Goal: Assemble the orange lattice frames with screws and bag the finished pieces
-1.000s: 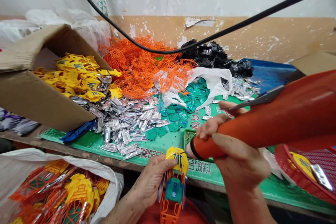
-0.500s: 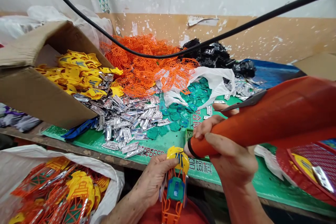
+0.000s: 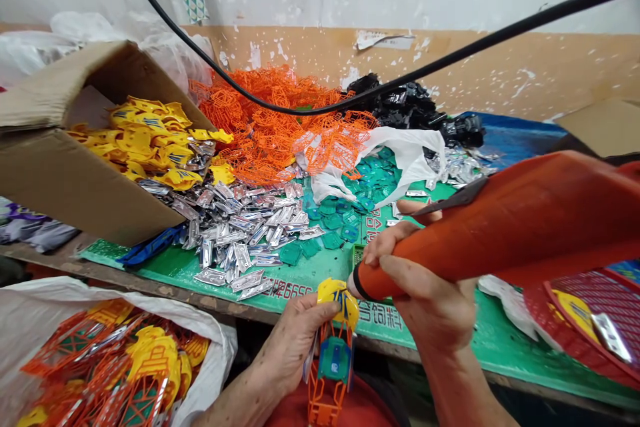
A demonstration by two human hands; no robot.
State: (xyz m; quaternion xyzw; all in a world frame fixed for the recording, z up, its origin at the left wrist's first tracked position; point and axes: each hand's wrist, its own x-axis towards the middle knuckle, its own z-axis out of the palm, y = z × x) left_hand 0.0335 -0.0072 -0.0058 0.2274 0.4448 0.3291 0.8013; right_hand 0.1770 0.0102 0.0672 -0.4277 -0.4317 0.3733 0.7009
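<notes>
My left hand (image 3: 295, 333) grips a toy vehicle body (image 3: 334, 357) over the front edge of the bench. The body has a yellow front piece, an orange open frame and a clear green panel, with the thumb on the yellow piece. My right hand (image 3: 425, 287) is wrapped round an orange-red electric screwdriver (image 3: 465, 233), held slanting down to the left. Its tip meets the right side of the yellow piece; the exact contact point is too small to make out.
Silvery parts (image 3: 250, 227), green panels (image 3: 335, 213) and orange frames (image 3: 270, 113) lie in heaps. A tipped carton (image 3: 85, 180) holds yellow pieces. Finished-looking bodies fill a white sack (image 3: 220, 347) at lower left. A red basket (image 3: 560, 327) stands right; a black cable (image 3: 300, 109) hangs across.
The rear of the screwdriver has dropped slightly and my right hand has shifted a little left. The toy body stays nearly still in my left hand.
</notes>
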